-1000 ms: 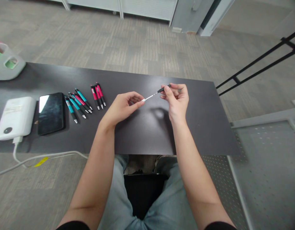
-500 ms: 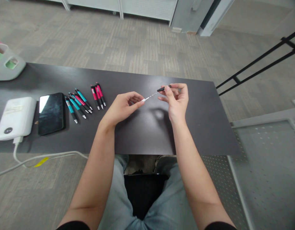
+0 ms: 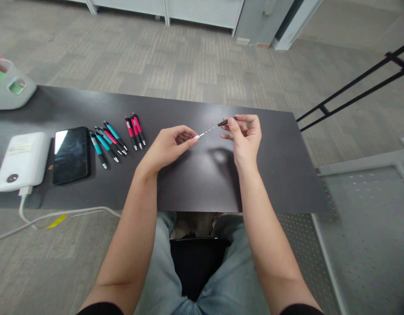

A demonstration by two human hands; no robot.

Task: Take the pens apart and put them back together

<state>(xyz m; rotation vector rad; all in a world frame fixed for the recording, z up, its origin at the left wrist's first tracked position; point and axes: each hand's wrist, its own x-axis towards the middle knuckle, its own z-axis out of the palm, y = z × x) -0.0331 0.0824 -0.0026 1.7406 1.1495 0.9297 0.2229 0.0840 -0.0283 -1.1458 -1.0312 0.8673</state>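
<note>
My left hand pinches the white end of a thin light rod with dark marks along it, which points up and to the right. Between the thumb and fingers of my right hand is a short black tube, tilted, its lower end close to the rod's tip. A small gap shows between rod and tube. Both hands are above the dark table. Left of my left hand lie several teal and pink pens with black grips, and a group of three pink pens.
A black phone lies left of the pens, beside a white power bank with a white cable hanging over the table's front edge. A white plastic container stands at the far left. Black metal rails rise at the right.
My right hand has shifted slightly to the right with the black tube, widening the gap to the rod's tip. My left hand has stayed in place.
</note>
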